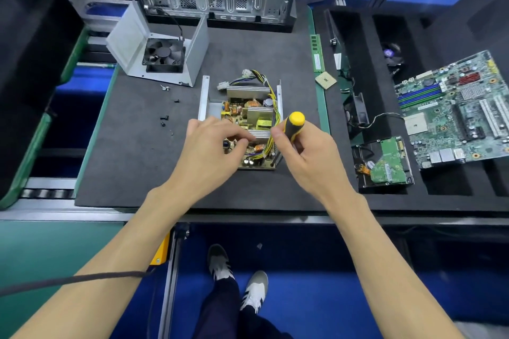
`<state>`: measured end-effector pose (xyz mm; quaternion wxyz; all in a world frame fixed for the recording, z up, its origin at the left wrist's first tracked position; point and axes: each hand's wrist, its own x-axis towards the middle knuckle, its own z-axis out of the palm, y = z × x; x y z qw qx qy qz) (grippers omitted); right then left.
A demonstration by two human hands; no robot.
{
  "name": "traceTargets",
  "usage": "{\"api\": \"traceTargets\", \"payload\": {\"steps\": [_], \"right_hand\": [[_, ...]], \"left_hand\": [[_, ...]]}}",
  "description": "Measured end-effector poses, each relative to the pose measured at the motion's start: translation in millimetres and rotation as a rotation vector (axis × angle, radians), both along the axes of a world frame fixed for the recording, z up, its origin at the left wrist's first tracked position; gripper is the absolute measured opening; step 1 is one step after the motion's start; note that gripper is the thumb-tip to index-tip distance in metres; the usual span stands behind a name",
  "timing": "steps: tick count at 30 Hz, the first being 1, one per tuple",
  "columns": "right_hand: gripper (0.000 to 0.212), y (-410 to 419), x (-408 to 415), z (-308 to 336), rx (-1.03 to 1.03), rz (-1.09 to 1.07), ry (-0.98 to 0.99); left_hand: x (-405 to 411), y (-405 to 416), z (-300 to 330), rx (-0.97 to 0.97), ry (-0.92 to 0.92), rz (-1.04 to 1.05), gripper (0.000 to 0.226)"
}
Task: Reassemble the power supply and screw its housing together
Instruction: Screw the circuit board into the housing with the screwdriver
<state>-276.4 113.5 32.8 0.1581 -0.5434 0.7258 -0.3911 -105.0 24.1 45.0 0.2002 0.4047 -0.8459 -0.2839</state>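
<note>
Dark foam tabletop | power supply board in open tray, centre | left hand fingers curled, pinching at the board, likely steadying | right hand grips screwdriver, tip at near-right corner | fan cover far left, loose screws left, awaiting refit.

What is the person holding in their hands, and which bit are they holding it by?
The right hand grips a screwdriver by its black-and-yellow handle. The left hand rests on the power supply board; whether its fingers pinch anything cannot be told.
</note>
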Motion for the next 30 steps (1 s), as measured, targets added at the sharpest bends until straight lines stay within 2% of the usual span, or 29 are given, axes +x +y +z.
{"api": "traceTargets", "payload": {"steps": [19, 21, 24, 26, 28, 30], "right_hand": [[0.057, 1.2, -1.1, -8.3, 0.039, 0.018, -0.005], [0.061, 0.8, -1.3, -7.4, 0.053, 0.019, 0.017], [0.066, -2.8, -1.7, -6.1, 0.055, 0.026, 0.038], [0.068, -6.2, -0.8, -4.5, 0.051, 0.033, 0.048], [0.056, -9.4, 1.1, -3.3, 0.053, 0.043, 0.046], [0.029, -11.7, 2.2, -2.7, 0.051, 0.056, 0.032]], "left_hand": [[0.7, -0.1, -4.1, 0.000, 0.008, -0.022, 0.016], [0.4, 1.7, -0.2, 0.031, 0.080, 0.009, 0.016], [-2.6, 4.5, 15.0, 0.082, 0.305, 0.059, 0.012], [-7.7, 7.3, 30.9, 0.088, 0.377, 0.012, 0.015], [-14.3, 9.1, 43.9, 0.070, 0.303, -0.077, 0.031], [-21.7, 8.7, 52.8, -0.010, 0.158, -0.121, 0.035]]}}
